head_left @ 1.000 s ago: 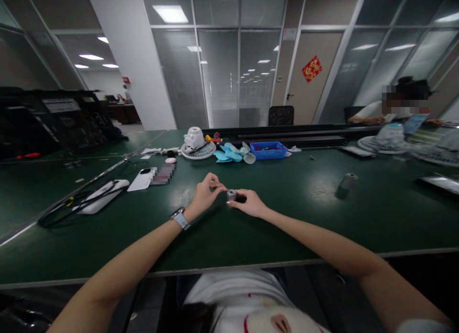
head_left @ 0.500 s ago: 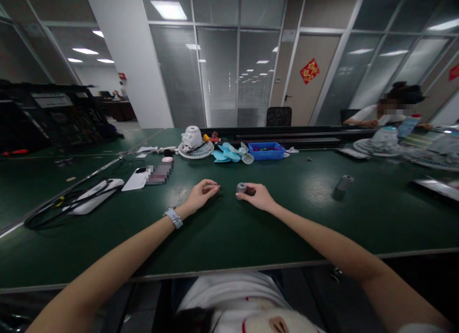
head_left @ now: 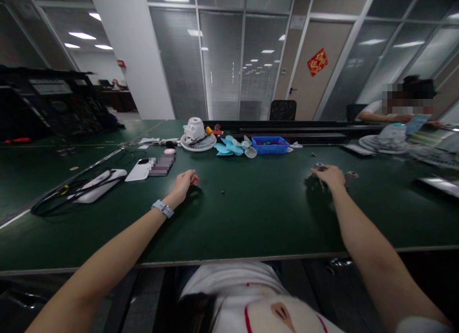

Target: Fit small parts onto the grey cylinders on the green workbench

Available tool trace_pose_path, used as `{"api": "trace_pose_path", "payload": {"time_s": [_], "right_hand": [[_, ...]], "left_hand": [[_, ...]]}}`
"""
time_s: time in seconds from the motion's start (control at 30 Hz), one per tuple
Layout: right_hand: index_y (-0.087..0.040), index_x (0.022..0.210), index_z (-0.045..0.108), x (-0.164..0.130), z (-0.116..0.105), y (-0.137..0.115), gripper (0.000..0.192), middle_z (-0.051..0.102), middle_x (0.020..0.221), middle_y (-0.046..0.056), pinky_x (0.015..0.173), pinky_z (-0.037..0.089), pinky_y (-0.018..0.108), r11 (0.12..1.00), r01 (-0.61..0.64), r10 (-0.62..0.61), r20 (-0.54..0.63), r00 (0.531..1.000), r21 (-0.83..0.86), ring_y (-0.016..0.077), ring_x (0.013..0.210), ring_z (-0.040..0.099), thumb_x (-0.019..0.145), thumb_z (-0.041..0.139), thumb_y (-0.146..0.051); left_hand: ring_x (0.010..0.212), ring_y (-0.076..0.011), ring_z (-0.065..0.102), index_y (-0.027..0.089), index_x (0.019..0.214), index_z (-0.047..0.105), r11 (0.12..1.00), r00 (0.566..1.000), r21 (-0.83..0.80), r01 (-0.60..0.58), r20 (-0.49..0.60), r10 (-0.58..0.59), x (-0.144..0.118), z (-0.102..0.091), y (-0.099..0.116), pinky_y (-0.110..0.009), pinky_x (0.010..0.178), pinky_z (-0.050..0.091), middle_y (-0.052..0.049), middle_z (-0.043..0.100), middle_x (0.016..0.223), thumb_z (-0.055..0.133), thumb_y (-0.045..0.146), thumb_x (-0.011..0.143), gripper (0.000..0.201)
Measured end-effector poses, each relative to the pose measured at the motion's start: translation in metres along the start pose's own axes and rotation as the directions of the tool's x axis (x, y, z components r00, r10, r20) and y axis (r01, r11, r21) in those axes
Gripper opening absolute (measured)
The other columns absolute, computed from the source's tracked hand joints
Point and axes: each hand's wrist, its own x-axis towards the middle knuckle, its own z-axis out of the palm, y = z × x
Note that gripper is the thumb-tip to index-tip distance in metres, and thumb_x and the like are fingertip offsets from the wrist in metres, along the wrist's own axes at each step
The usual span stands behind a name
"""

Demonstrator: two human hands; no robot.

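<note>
- Green mat [head_left: 251,218] covers the whole table, and both hands rest on it, well apart.
- The right hand [head_left: 332,176] is stretched far out to the right. Its fingers [head_left: 320,171] pinch a small metal part [head_left: 319,166] by the top.
- The part is round and grey. It sits high in the fingertips, just above the mat, so the hold looks light.
- A second metal part [head_left: 350,176] stands just beside the right hand, on its far side. The two seem close enough to bump.
- To do this step well, the person should likely keep the pinch firm and the part upright, and bring it down slowly beside the other one, not on it.
- The left hand [head_left: 183,180] lies on the mat with its fingers curled in. It holds nothing that shows; what is inside the curl cannot be seen.
- A tiny dark speck [head_left: 223,192] lies on the mat between the hands. It may be a small screw, but it is too small to tell.
- A sleeve or arm could sweep it away, so the arms should likely stay clear of it.
- Farther back sit a white fan [head_left: 195,134], blue blades [head_left: 229,147] and a blue tray [head_left: 269,145]. A phone [head_left: 140,169] lies to the left.
- Another person [head_left: 394,111] sits far off at the right.
</note>
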Motion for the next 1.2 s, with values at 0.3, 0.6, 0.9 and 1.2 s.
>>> {"api": "trace_pose_path", "payload": {"time_s": [0.3,0.6,0.9,1.2], "right_hand": [[-0.009,0.136,0.052,-0.052,-0.011,-0.076,0.057,0.053,0.133,0.027,0.100,0.035,0.053,0.962,0.271,-0.271,-0.172,0.947,-0.025,0.0383,0.124,0.048,0.086,0.063,-0.034],[-0.030,0.148,0.043,-0.205,0.026,-0.185,0.055,0.032,0.158,0.004,0.119,0.019,0.046,0.209,0.847,-0.970,0.211,0.118,0.489,0.0242,0.146,0.026,0.097,0.049,-0.048],[-0.024,0.135,0.060,-0.211,0.035,-0.193,0.038,0.054,0.143,0.004,0.117,0.023,0.047,0.116,0.893,-0.978,0.206,0.026,0.435,0.0217,0.144,0.032,0.101,0.044,-0.028],[-0.024,0.121,0.071,-0.179,0.022,-0.178,0.036,0.074,0.108,0.006,0.092,0.043,0.035,0.306,0.931,-0.952,0.051,0.302,0.202,0.0196,0.104,0.065,0.093,0.052,-0.011]], "left_hand": [[0.072,-0.0204,0.062,0.022,0.044,0.035,0.999,1.000,0.050,-0.008,-0.010,0.008,-0.001,-0.002,-0.005,-0.029,0.062,0.045,-0.007,0.067,0.070,0.048,0.036,0.064,0.027],[0.063,-0.0169,0.054,0.020,0.048,0.049,0.978,0.992,0.179,-0.105,0.091,0.089,-0.003,-0.001,-0.007,-0.028,0.059,0.040,-0.004,0.063,0.064,0.053,0.039,0.069,0.028],[0.053,-0.0144,0.047,0.019,0.053,0.055,0.940,0.985,0.301,-0.161,0.113,0.133,-0.014,0.004,0.005,-0.027,0.055,0.036,-0.001,0.052,0.051,0.051,0.053,0.078,0.042],[0.054,-0.0144,0.049,0.018,0.056,0.056,0.962,0.985,0.236,-0.141,0.131,0.112,-0.017,0.005,0.007,-0.027,0.057,0.038,-0.001,0.055,0.053,0.057,0.058,0.077,0.045]]}}
